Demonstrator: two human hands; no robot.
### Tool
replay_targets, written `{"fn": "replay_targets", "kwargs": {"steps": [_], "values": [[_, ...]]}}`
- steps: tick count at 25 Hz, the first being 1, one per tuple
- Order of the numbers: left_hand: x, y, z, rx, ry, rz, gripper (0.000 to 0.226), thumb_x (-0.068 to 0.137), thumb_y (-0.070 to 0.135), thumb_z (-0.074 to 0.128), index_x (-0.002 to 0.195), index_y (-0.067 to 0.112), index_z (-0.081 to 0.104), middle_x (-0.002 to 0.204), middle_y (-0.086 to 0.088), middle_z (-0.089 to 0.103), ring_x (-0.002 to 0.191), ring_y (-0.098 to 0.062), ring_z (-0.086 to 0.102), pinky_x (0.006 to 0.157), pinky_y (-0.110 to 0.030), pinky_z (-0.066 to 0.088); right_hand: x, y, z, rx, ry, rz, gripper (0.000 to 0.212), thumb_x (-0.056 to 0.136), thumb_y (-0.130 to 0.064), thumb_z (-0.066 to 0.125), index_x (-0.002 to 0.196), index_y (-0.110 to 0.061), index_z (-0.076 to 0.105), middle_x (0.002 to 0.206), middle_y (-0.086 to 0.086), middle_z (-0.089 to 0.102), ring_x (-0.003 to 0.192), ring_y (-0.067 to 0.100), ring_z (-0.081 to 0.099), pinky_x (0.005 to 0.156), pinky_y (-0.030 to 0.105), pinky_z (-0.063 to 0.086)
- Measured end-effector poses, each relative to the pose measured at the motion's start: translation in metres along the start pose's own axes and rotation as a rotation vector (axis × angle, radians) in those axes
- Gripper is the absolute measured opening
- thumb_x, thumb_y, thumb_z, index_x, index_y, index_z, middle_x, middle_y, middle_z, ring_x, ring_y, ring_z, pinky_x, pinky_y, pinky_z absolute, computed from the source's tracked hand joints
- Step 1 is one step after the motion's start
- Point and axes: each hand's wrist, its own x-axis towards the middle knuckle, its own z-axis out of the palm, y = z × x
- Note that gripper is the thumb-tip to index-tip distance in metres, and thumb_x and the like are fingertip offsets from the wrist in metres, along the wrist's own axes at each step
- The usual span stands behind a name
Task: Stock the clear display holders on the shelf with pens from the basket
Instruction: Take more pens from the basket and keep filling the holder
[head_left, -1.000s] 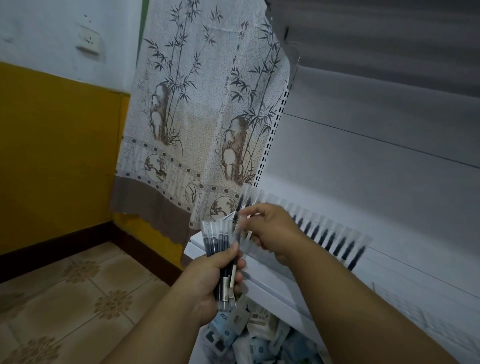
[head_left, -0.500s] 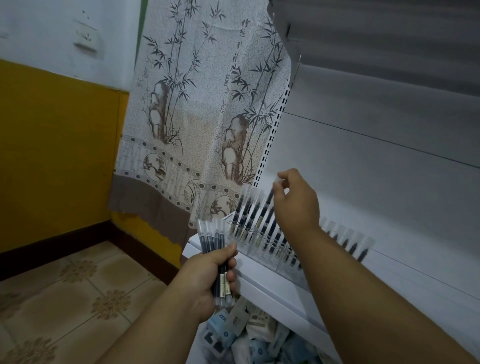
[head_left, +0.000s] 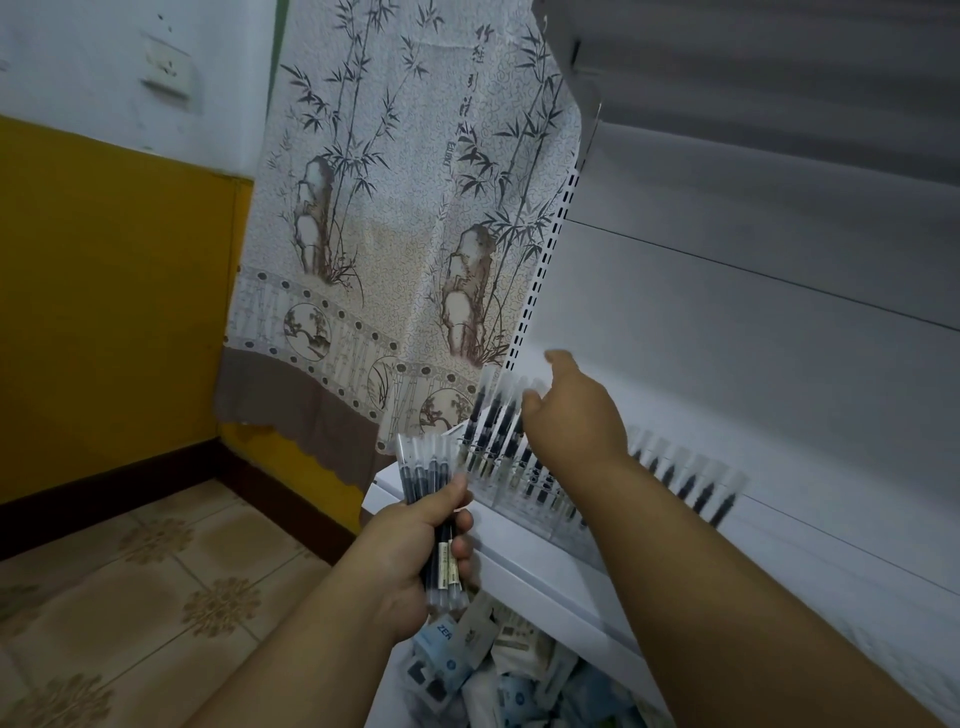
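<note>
Now feed one pen at a time: left hand clutching the pen bundle at 6 o'clock; right hand, grip wide and empty, over the clear holders on the shelf. Seat each upright.

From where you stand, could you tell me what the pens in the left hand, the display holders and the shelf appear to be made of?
Pens: likely clear glossy plastic barrels; dark ink shows through, and the caps look see-through.
Display holders: probably transparent acrylic or similar plastic; the stocked pens show through the walls.
Shelf: looks like white painted metal, smooth and matte, with a perforated upright; not certain.
</note>
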Motion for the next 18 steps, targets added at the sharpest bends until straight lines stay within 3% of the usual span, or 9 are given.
{"fn": "replay_targets", "kwargs": {"steps": [3,6,9,14,18], "values": [[-0.002,-0.001,-0.002,0.014,-0.001,0.021,0.025,0.084,0.027,0.07,0.095,0.006,0.06,0.061,-0.004,0.053,0.041,-0.013,0.042,0.038,-0.023,0.039,-0.015,-0.004,-0.003,0.191,-0.028,0.005,0.028,0.098,-0.031,0.051,0.126,-0.026,0.049,0.079,-0.004,0.059,0.066,0.015,0.058,0.057,0.03,0.046],[-0.009,-0.002,0.003,0.021,-0.06,0.006,0.026,0.081,0.029,0.07,0.092,0.008,0.059,0.061,-0.003,0.052,0.043,-0.013,0.041,0.04,-0.022,0.038,-0.028,-0.011,-0.005,0.474,-0.387,0.079,0.015,0.097,-0.035,0.058,0.106,-0.025,0.065,0.085,-0.003,0.065,0.053,0.005,0.049,0.052,0.022,0.04],[-0.014,-0.005,0.01,0.066,-0.12,-0.007,0.029,0.076,0.033,0.072,0.089,0.01,0.059,0.061,-0.002,0.051,0.044,-0.013,0.041,0.043,-0.024,0.038,-0.037,-0.012,-0.005,0.702,-0.637,0.137,0.017,0.094,-0.023,0.065,0.11,-0.017,0.067,0.069,0.0,0.061,0.041,0.009,0.036,0.04,0.021,0.033],[-0.018,-0.01,0.018,0.11,-0.105,-0.003,0.028,0.083,0.034,0.071,0.087,0.01,0.058,0.06,-0.003,0.051,0.044,-0.015,0.041,0.044,-0.025,0.038,-0.039,-0.005,-0.017,0.695,-0.575,0.206,0.021,0.088,-0.012,0.071,0.109,-0.014,0.068,0.059,-0.001,0.063,0.04,0.012,0.038,0.039,0.019,0.033],[-0.017,-0.012,0.019,0.121,-0.108,-0.01,0.029,0.076,0.034,0.072,0.083,0.009,0.059,0.063,-0.005,0.056,0.044,-0.015,0.044,0.041,-0.024,0.039,-0.039,-0.001,-0.026,0.646,-0.483,0.242,0.016,0.087,-0.008,0.071,0.102,-0.012,0.07,0.062,0.0,0.067,0.042,0.012,0.044,0.042,0.019,0.038]]}}
